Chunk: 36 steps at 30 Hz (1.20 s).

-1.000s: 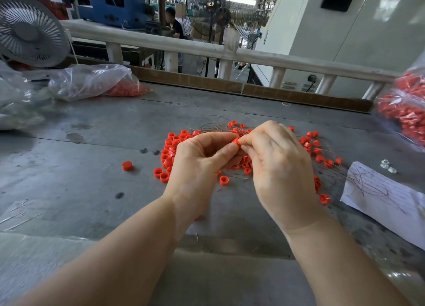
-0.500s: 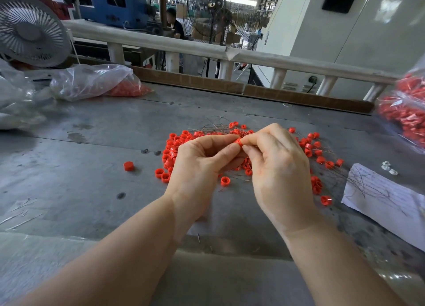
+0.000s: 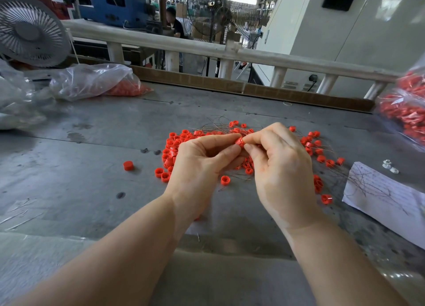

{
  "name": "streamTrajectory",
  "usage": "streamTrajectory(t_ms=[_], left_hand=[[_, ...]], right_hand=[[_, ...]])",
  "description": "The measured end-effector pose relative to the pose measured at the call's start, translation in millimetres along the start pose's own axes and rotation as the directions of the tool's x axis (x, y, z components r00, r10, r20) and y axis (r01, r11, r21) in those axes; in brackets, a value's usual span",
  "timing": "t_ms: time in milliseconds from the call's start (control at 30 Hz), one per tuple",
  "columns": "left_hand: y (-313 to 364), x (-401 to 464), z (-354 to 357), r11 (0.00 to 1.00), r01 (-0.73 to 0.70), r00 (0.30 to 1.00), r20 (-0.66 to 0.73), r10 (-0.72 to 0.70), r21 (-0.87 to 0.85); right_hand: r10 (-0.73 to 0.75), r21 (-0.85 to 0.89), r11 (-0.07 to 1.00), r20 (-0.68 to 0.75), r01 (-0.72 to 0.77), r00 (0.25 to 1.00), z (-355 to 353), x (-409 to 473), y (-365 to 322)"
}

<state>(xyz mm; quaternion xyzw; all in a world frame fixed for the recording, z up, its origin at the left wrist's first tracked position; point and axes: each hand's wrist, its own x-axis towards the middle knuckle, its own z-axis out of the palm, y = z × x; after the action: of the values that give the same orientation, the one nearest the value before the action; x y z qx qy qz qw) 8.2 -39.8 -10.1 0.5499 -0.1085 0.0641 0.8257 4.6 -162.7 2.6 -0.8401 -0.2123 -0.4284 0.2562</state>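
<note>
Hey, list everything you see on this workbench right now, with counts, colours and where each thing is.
held cap: one, red, pinched between both hands
loose caps: many, red, heaped mid-table behind the hands
lone cap: one, red, left of the heap
wires: many, thin, dark, across paper and heap
paper: one, white, right of the hands
left bag: one, clear, far left, red caps inside
right bag: one, clear, right edge, red pieces inside
fan: one, grey, far left
table: one, grey
left hand: pinches held cap
right hand: pinches held cap
</note>
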Motion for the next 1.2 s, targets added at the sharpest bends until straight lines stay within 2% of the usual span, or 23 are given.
streamTrajectory(t_ms=[433,567,667,833,1200], left_hand=[[2.2,-6.3,4.1,0.992,-0.076,0.996,-0.042,0.08,0.104],[2.5,-4.3,1.4,1.0,-0.005,0.997,-0.076,0.005,0.0],[2.9,-4.4,1.1,0.998,0.039,0.998,-0.05,-0.041,-0.047],[3.6,-2.3,2.4,0.996,0.091,0.993,-0.079,-0.09,0.009],[10.2,-3.6,4.6,0.987,0.141,0.989,-0.067,-0.135,0.083]], right_hand=[[0.003,-0.032,0.999,-0.015,-0.003,1.0,2.6,-1.5,-7.1],[-0.033,-0.028,0.999,0.047,0.035,0.998,1.1,-2.6,-11.0],[-0.021,-0.02,1.0,0.051,0.022,0.998,0.4,-3.0,-9.5],[-0.058,-0.077,0.995,0.025,0.06,0.998,0.0,-3.6,-4.5],[-0.032,-0.074,0.997,0.017,0.033,0.999,0.6,-0.8,-0.3]])
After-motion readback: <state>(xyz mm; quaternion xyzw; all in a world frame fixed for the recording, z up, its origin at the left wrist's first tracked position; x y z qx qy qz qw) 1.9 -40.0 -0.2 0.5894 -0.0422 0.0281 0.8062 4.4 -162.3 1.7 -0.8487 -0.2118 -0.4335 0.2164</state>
